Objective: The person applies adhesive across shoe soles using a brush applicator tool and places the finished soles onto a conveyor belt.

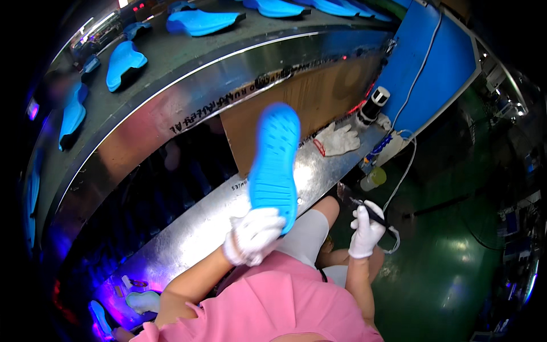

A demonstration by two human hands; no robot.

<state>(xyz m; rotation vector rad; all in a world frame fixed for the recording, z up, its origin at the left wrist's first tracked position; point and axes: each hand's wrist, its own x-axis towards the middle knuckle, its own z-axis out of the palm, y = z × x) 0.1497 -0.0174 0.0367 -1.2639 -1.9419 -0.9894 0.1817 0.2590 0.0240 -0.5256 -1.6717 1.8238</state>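
My left hand, in a white knit glove, is closed on the heel end of a bright blue shoe sole. The sole stands up above the metal bench, its ridged, slotted face toward me. Off to the right, over my lap, my right hand also wears a white glove. Its fingers are wrapped round a black-handled tool with a flat, dark tip pointing up and left. A pale cord hangs by the handle's lower end. Sole and tool are well apart.
Several blue soles lie on a curved conveyor ahead. On the metal bench rests an empty white glove, near a black cylinder. Brown cardboard leans behind; a blue panel stands right.
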